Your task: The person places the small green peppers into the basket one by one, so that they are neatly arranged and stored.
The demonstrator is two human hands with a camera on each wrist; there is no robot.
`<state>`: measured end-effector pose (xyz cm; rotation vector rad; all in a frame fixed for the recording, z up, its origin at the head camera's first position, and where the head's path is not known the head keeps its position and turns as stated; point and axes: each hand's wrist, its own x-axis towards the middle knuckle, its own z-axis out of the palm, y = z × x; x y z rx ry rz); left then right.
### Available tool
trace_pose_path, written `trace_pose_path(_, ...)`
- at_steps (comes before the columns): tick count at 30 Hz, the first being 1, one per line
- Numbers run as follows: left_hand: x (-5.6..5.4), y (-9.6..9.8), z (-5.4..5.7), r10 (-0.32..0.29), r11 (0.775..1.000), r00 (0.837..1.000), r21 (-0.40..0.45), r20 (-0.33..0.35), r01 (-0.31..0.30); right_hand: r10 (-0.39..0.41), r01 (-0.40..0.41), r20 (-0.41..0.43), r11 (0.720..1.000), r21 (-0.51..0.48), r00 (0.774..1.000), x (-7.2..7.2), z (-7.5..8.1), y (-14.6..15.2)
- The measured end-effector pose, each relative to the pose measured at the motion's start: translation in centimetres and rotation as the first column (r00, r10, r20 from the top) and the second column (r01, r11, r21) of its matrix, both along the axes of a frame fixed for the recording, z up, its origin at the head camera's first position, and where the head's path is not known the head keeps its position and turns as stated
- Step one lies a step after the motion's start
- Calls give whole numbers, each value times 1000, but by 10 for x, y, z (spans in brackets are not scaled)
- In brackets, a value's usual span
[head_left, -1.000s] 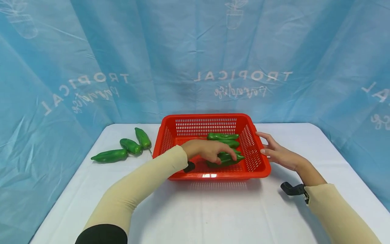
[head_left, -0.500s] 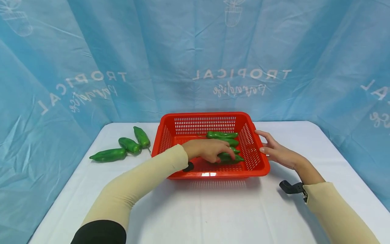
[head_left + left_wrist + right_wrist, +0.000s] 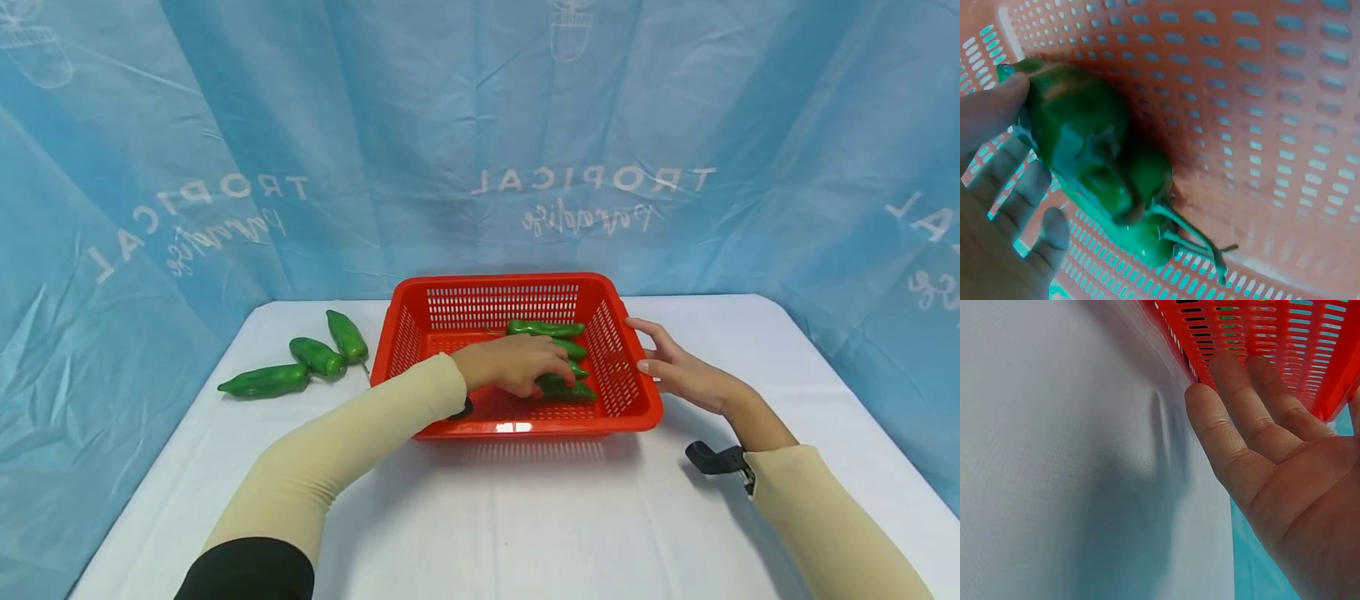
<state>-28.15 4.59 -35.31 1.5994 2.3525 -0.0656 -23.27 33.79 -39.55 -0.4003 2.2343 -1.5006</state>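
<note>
A red plastic basket (image 3: 517, 427) with slotted walls sits on the table and holds several long green chili peppers (image 3: 546, 328). My left hand (image 3: 517, 367) reaches into it, fingers curled over the front pepper (image 3: 577, 392). In the left wrist view the thumb touches a green pepper (image 3: 1072, 119); the index finger passes behind it, and the other fingers stand apart. Stems (image 3: 1191, 234) point away from the palm. At the basket's right side, my right hand (image 3: 686, 375) touches the rim, and its fingers (image 3: 1219, 425) extend fairly straight along the outer wall.
Three more green peppers (image 3: 318, 358) lie at the table's back left. White cloth (image 3: 480, 517) covers the table. Behind it hangs a blue printed curtain (image 3: 450, 125). A black wrist-mounted device (image 3: 716, 460) is on the right wrist.
The front pepper's tip has dropped slightly in the basket, and my left fingers have curled in more. The right hand stays at the rim. The whole head view shifts slightly.
</note>
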Motion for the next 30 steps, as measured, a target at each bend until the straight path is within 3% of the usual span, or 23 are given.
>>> trace_pose_path(7,-4,-3,-1,16,1000,1000,23,18,-16,1,-1,-3,1000,7,1000,-2,0,-1)
trace_pose_path(14,-8,-5,-1,23,999,999,25,-33,-22,7,-7,-7,1000,-2,1000,-3,2,-1)
trace_pose_path(24,-9,-6,-3,32,999,999,13,13,-32,3,-3,6,1000,-10,1000,-1,1,-1)
trace_pose_path(30,-9,-6,-5,11,1000,1000,11,-20,-10,-4,4,6,1000,-1,1000,0,0,-1)
